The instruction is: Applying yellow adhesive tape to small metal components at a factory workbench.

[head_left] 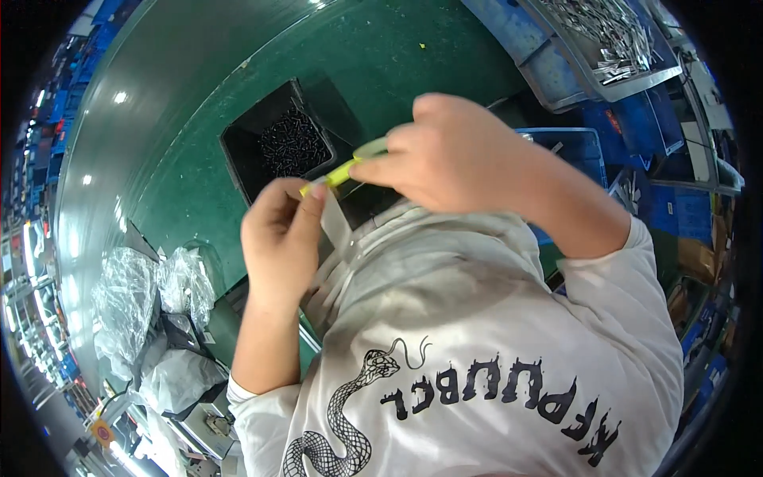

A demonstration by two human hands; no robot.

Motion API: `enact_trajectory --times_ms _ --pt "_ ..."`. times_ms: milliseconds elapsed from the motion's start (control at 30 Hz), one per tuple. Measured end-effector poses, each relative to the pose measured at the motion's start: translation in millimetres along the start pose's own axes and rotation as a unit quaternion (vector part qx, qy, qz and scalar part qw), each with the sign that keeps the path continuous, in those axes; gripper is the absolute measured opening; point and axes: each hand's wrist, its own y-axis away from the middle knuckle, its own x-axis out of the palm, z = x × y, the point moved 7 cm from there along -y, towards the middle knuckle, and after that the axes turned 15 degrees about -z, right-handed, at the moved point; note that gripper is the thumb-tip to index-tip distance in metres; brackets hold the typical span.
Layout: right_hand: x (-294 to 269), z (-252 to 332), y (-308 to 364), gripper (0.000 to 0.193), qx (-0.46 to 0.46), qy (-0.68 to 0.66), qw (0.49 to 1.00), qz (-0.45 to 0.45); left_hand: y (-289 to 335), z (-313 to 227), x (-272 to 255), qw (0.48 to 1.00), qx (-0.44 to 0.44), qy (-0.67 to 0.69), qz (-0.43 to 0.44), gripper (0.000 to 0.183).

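Midway, by our reckoning, we stood at the glossy dark-green workbench (199, 119) with our left hand (280, 238) pinching a narrow pale strip of film (335, 225) between thumb and forefinger, its upper end meeting the small yellow-green plastic piece (343, 172) that our right hand (449, 155) held in closed fingertips just above our white printed shirt (477, 334). We judged the two parts were being brought together but not yet settled, while the black square bin of small dark screws (288, 143) and the grey tray of silvery metal parts (612, 36) waited beyond our hands.
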Motion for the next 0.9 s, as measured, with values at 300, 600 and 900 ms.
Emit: enact_trajectory --times_ms 300,600,900 --pt "6 -44 -57 0.022 0.100 -0.026 0.992 0.073 -63 -19 5 0.996 -0.036 -0.086 -0.015 0.025" --pt "30 -53 -55 0.022 0.105 0.020 0.988 0.110 -79 -13 11 0.990 -0.041 -0.134 -0.025 0.027" --pt "48 -35 18 0.037 -0.007 0.098 0.995 0.033 -40 -16 -13 0.978 -0.020 0.207 0.006 0.019"
